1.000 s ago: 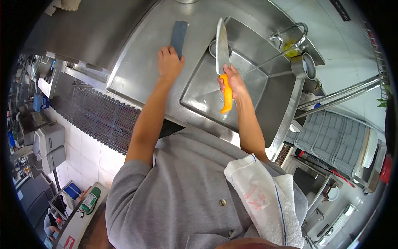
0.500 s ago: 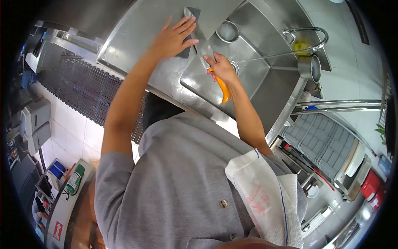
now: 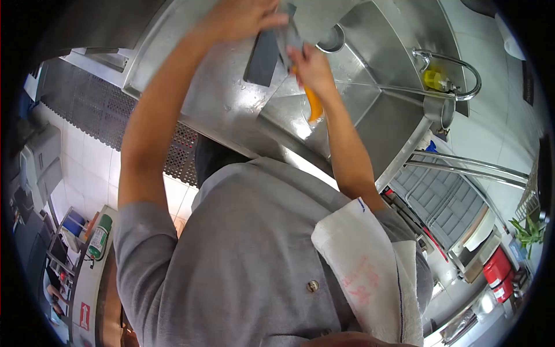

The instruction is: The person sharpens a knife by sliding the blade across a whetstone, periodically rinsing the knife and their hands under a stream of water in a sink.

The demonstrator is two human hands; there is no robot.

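Note:
An orange-handled knife (image 3: 314, 107) is in my right hand (image 3: 315, 69), whose fingers are wrapped round the top of the handle. Its wide blade (image 3: 287, 39) points toward the upper edge of the view and lies over a dark grey rectangular block (image 3: 262, 61) on the steel counter. My left hand (image 3: 241, 18) reaches to the blade's far part, thumb stretched out across it. The other left fingers are blurred and partly cut off by the frame's top edge.
Right of the block is a steel sink (image 3: 361, 63) with a round metal bowl (image 3: 331, 39) in it. A curved tap (image 3: 477, 75), a yellow object (image 3: 433, 80) and a metal pot (image 3: 440, 110) stand by its far side. The counter's raised edge (image 3: 136, 72) runs along the left.
Both hands and the knife have moved up over the block, uncovering more of its lower end. The whole view has shifted slightly.

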